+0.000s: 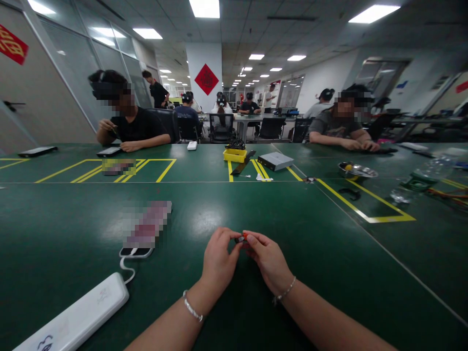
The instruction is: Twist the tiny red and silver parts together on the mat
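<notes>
My left hand (218, 258) and my right hand (268, 258) meet just above the green table (256, 204), fingertips pinched together. Between them sits a tiny part with an orange tip (243, 238); both hands pinch it. It is too small to name. A bracelet circles each wrist. A phone (146, 229) lies to the left of my left hand, joined by a white cable to a white power bank (76, 317) at the lower left.
A yellow tray (234, 155), a dark flat tool (243, 165) and a grey box (275, 161) lie mid-table. A metal dish (356, 170) and clear plastic items (420, 180) are at the right. Two people sit across the table; others work farther back.
</notes>
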